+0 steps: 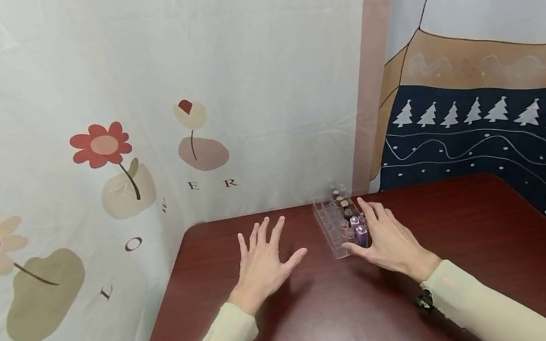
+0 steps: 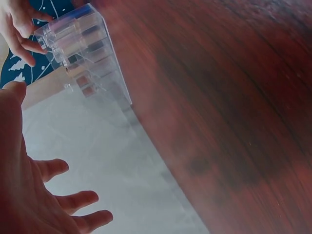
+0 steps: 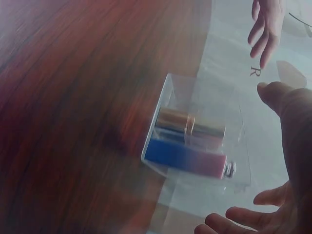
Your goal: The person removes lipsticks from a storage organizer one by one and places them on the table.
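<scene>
A clear plastic organizer (image 1: 330, 227) with small compartments stands toward the back of the table, and cosmetic tubes that look like lipsticks fill part of it. One tube (image 3: 187, 158) is blue fading to pink; beside it is a gold-banded tube (image 3: 187, 124). My right hand (image 1: 390, 238) hovers at the organizer's right side, fingers spread, thumb overlapping its front corner in the head view. Apart from the organizer, to its left, my left hand (image 1: 261, 262) is held over the table with its fingers spread and holds nothing.
The dark red wooden table (image 1: 314, 316) reaches back to a pale curtain (image 1: 267, 90) printed with flowers and letters. On the right hangs a dark blue cloth (image 1: 459, 150) with white trees. A dark watch-like band (image 1: 424, 302) shows under the right sleeve.
</scene>
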